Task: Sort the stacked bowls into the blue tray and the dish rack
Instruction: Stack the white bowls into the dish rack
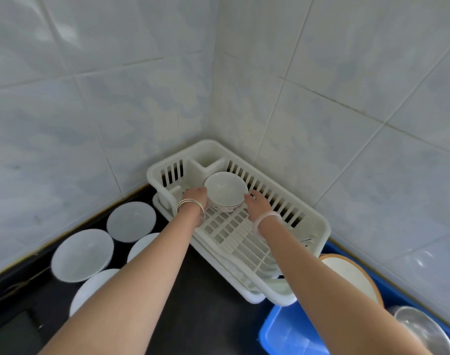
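A white bowl [225,189] with a patterned lower band sits at the far end of the cream dish rack [318,226], in the corner of the tiled walls. My left hand [196,198] grips its left side and my right hand [257,203] touches its right side. Both wrists wear bangles. The blue tray [282,334] lies at the lower right, partly hidden by my right arm. Several white bowls [82,254] stand on the dark counter at the left.
A wooden-rimmed white plate [351,275] and a shiny metal bowl [423,331] rest at the right, over the blue tray. The rack has a cutlery compartment [208,156] at its far end. Tiled walls close in behind and to the right.
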`<state>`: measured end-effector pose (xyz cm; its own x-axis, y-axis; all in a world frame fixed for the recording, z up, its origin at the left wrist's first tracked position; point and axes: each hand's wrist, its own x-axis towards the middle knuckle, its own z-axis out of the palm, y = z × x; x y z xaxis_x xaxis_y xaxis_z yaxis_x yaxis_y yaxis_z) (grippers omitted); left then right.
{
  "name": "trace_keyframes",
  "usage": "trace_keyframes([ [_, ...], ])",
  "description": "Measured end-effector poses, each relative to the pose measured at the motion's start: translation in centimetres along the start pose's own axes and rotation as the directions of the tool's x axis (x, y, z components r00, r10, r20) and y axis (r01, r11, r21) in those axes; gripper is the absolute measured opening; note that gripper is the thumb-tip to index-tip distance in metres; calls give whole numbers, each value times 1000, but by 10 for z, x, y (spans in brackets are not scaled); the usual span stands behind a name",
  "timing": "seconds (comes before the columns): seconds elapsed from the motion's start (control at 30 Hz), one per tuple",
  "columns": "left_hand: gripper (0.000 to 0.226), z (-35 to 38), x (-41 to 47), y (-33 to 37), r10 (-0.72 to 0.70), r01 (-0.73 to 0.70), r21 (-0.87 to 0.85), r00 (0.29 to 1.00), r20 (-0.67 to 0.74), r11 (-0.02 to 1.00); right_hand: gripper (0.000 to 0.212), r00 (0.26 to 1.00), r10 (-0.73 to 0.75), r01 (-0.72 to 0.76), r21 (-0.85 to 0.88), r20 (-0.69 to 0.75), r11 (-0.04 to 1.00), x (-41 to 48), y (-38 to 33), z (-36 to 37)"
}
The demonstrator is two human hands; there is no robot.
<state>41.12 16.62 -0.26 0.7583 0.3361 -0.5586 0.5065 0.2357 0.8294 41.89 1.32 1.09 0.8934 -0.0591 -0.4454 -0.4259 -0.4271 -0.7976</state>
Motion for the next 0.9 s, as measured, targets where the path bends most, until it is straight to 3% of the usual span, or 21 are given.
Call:
trace_keyframes([
  [0.27, 20, -64, -76, -14, 275, -276, 132, 961, 31, 952, 33, 972, -223, 221, 36, 69, 975, -96, -11, 30],
  [0.37, 33, -103, -102, -40, 336, -310, 263, 940, -57, 914, 21, 958, -250, 251, 9, 139, 968, -125, 0, 55],
  [0.53, 40, -157, -141, -106, 290, -168, 403, 920, -264, 900, 36, 967, -108, 141, -131, 232, 981, -140, 32, 100],
  [0.7, 50, -195, -150, -156, 301, -39, 521, 852, -428, 853, 50, 980, -71, 115, -239, 185, 964, -129, 51, 129],
  [0.77, 54, -204, -148, -167, 287, -16, 505, 838, -464, 863, 53, 983, -15, 64, -262, 183, 963, -124, 54, 140],
  [0.9, 61, -211, -144, -177, 170, -7, 314, 852, -494, 949, 48, 981, 92, -46, -255, 173, 966, -112, 59, 158],
])
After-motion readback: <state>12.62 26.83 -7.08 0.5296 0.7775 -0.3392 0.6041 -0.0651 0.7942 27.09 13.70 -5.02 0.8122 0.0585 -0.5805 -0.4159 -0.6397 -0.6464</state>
